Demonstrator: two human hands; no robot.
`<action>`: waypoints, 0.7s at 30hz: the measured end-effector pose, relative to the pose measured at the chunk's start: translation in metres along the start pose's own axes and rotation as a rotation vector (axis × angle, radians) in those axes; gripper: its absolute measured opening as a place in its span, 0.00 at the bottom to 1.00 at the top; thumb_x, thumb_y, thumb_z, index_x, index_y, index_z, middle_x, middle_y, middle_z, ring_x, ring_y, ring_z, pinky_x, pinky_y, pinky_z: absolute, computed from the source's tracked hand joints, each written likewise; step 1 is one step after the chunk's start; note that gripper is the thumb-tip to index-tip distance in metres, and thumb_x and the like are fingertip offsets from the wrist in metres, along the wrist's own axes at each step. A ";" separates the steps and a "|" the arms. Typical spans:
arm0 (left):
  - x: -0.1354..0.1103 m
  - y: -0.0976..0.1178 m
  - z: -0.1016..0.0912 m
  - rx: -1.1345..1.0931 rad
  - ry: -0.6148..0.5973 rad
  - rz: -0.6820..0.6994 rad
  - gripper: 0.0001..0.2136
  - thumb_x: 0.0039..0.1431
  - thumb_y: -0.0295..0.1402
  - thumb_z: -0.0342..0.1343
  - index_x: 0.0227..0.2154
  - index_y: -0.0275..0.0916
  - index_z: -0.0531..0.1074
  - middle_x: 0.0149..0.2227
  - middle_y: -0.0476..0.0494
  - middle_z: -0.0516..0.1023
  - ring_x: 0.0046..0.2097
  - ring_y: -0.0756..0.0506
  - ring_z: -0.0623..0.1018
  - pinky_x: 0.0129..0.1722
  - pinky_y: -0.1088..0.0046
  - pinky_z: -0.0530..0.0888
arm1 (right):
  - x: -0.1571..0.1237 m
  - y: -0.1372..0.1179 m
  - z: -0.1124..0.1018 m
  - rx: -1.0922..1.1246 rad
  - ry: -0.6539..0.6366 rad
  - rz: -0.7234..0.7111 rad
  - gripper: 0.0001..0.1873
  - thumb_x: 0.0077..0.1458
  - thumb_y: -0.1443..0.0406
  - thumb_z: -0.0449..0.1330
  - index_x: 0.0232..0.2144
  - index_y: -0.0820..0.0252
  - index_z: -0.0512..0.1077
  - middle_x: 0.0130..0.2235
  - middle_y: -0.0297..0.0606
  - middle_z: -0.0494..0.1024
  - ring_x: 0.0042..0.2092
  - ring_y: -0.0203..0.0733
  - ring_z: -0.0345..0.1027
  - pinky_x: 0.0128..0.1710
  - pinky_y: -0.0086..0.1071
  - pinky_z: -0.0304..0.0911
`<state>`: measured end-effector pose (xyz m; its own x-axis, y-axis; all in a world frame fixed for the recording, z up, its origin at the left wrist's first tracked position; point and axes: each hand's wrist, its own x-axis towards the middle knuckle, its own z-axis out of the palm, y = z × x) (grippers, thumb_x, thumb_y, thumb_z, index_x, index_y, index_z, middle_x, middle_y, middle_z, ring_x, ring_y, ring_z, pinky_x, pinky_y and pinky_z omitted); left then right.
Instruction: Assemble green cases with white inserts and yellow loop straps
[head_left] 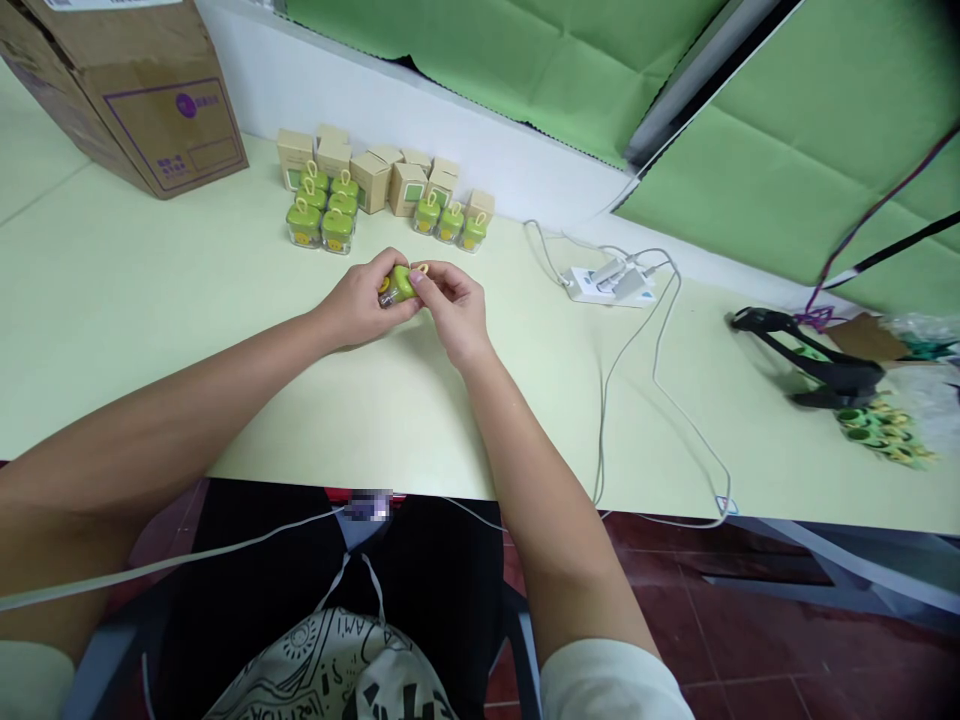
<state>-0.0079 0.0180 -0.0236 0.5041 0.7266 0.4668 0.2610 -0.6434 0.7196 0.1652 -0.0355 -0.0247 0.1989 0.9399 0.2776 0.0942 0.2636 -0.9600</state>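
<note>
Both hands meet over the pale green table (112,300) around one small green-lidded jar (397,285) with a yellow loop on top. My left hand (364,305) wraps the jar from the left, fingers curled round its body. My right hand (450,305) pinches the lid end near the yellow loop. Behind them stands a group of the same green-lidded jars (322,210) and several small tan cartons (375,175), with more jars (450,222) to the right.
A large cardboard box (135,90) sits at the back left. A white power strip (611,285) with plugs and trailing cables lies right of the hands. A black tool (817,365), green pieces (881,435) and plastic bags are at the far right. Green cloth covers the wall.
</note>
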 end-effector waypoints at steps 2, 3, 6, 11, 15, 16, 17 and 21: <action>-0.001 0.003 -0.001 0.054 -0.009 0.000 0.17 0.57 0.43 0.66 0.41 0.45 0.66 0.29 0.54 0.71 0.30 0.49 0.68 0.32 0.69 0.63 | -0.002 -0.002 0.002 -0.072 0.063 -0.018 0.34 0.47 0.32 0.74 0.37 0.52 0.82 0.44 0.38 0.86 0.46 0.45 0.80 0.55 0.42 0.79; -0.001 0.005 -0.001 0.078 -0.012 -0.004 0.17 0.57 0.43 0.66 0.41 0.45 0.66 0.30 0.53 0.72 0.30 0.48 0.69 0.32 0.69 0.63 | -0.003 -0.002 0.003 -0.097 0.086 -0.016 0.33 0.48 0.33 0.74 0.37 0.52 0.81 0.43 0.38 0.86 0.46 0.45 0.80 0.55 0.43 0.79; -0.001 0.007 -0.003 0.131 -0.023 -0.021 0.17 0.57 0.42 0.67 0.42 0.44 0.67 0.33 0.50 0.75 0.33 0.46 0.72 0.34 0.68 0.63 | -0.005 0.000 0.004 -0.124 0.116 0.013 0.31 0.53 0.34 0.72 0.37 0.52 0.81 0.43 0.39 0.86 0.48 0.47 0.81 0.57 0.45 0.79; -0.001 0.008 -0.003 0.161 -0.024 -0.006 0.18 0.58 0.42 0.67 0.44 0.44 0.67 0.38 0.47 0.78 0.37 0.44 0.76 0.36 0.67 0.65 | -0.004 0.005 0.004 -0.090 0.127 0.058 0.31 0.56 0.34 0.70 0.40 0.53 0.81 0.42 0.39 0.86 0.53 0.51 0.82 0.58 0.45 0.79; -0.002 0.006 -0.002 0.177 -0.019 0.003 0.18 0.59 0.44 0.66 0.45 0.43 0.67 0.38 0.45 0.78 0.38 0.43 0.76 0.37 0.65 0.66 | -0.004 0.006 0.005 -0.066 0.118 0.063 0.32 0.54 0.33 0.70 0.40 0.53 0.81 0.43 0.39 0.87 0.52 0.50 0.82 0.57 0.44 0.79; -0.002 0.006 -0.002 0.179 -0.017 0.002 0.18 0.59 0.44 0.66 0.45 0.43 0.67 0.38 0.45 0.78 0.38 0.42 0.76 0.37 0.65 0.66 | -0.005 0.005 0.006 -0.068 0.112 0.059 0.33 0.54 0.32 0.70 0.39 0.53 0.81 0.42 0.39 0.86 0.51 0.49 0.82 0.57 0.44 0.79; -0.002 0.006 -0.002 0.182 -0.017 0.001 0.17 0.59 0.44 0.65 0.45 0.43 0.67 0.38 0.45 0.78 0.38 0.42 0.76 0.37 0.65 0.66 | -0.006 0.005 0.007 -0.073 0.103 0.053 0.33 0.55 0.32 0.69 0.39 0.53 0.81 0.42 0.39 0.86 0.50 0.48 0.82 0.56 0.44 0.79; -0.003 0.004 -0.001 0.174 -0.016 0.027 0.14 0.60 0.42 0.62 0.44 0.43 0.68 0.40 0.44 0.79 0.39 0.42 0.77 0.39 0.64 0.68 | -0.007 0.005 0.010 -0.080 0.038 0.025 0.32 0.53 0.33 0.70 0.39 0.52 0.80 0.42 0.38 0.85 0.46 0.46 0.80 0.55 0.42 0.78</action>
<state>-0.0089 0.0131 -0.0216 0.5256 0.7055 0.4755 0.3852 -0.6957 0.6064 0.1544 -0.0387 -0.0322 0.2394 0.9365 0.2563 0.1656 0.2207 -0.9612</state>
